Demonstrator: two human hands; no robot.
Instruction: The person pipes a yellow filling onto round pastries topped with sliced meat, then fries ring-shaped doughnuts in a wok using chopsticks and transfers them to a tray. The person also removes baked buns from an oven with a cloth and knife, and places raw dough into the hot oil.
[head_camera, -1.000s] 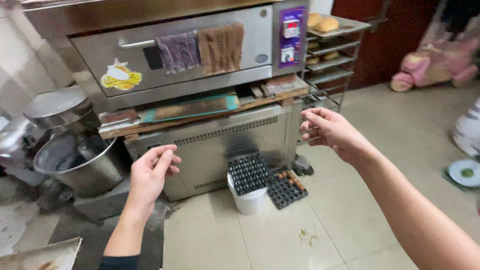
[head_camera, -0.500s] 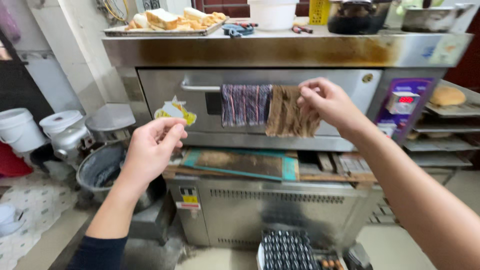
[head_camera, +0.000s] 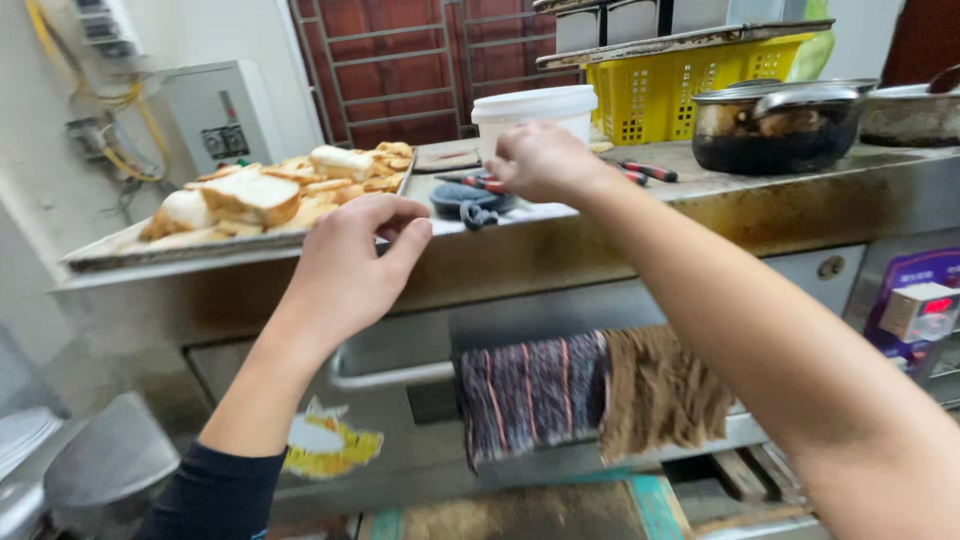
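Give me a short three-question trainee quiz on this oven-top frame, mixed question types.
1. True or false: the flat metal tray of cut bread pieces sits on the steel oven top.
2. Which hand is raised beside the white plastic tub? A) left hand B) right hand
3. Fill in: two cloths, one striped and one brown, hang from the oven door ____.

Key
1. True.
2. B: the right hand is by the tub; the left hand is at the tray's near corner.
3. Handle.
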